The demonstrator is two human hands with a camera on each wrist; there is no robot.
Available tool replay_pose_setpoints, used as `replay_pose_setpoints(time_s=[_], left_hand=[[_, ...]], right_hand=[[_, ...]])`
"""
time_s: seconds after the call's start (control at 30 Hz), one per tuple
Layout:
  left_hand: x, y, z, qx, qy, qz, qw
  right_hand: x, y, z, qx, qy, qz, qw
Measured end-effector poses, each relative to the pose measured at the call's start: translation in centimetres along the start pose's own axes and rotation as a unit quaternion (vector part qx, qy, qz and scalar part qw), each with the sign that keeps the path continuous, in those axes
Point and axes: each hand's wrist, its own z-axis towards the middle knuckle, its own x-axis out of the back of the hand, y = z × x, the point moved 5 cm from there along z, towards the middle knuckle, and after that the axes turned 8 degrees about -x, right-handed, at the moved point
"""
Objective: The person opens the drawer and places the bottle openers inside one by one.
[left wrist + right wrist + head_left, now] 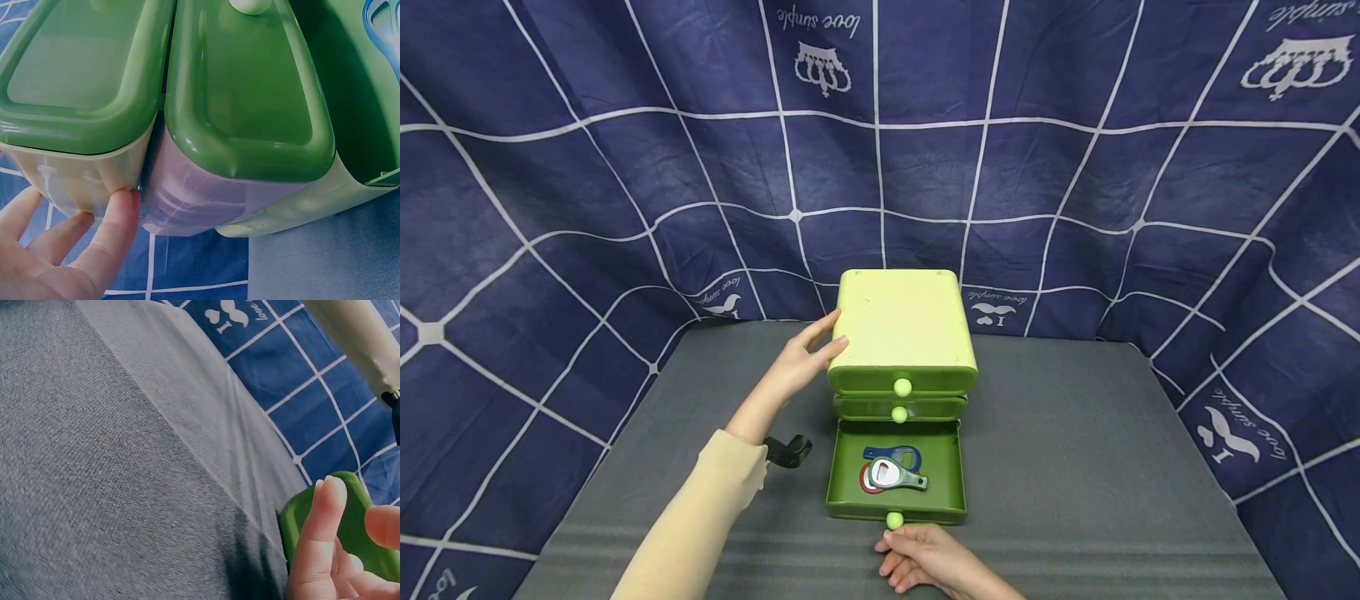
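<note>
A small cabinet (904,321) with a pale yellow-green top and green drawers stands on the grey cloth. My left hand (805,358) rests its fingertips against the cabinet's left side; the left wrist view shows the spread fingers (112,225) touching the upper shell. The bottom drawer (842,479) is pulled out. Inside it lie a blue, a red and a green bottle opener (913,480), overlapping. Just in front of the drawer's round knob (894,520) is my right hand (925,557), thumb and forefinger apart in the right wrist view, where the knob cannot be seen.
The middle drawer (932,408) and top drawer (865,381) sit above the pulled-out one, each with a round knob. Grey cloth (1075,467) covers the table. A blue curtain with white lines (1037,167) hangs behind and at both sides.
</note>
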Motion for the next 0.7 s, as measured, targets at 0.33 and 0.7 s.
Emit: replay_pose_setpoints(time_s=[0.33,0.7], left_hand=[[0.0,0.2,-0.1,0.003,0.003,0.004,1.0],[0.0,0.1,0.0,0.002,0.002,0.001,1.0]], right_hand=[[0.5,0.6,0.6,-0.004,0.036,0.039,0.9986],[1.1,0.7,1.0,0.03,0.049,0.057,0.9967]])
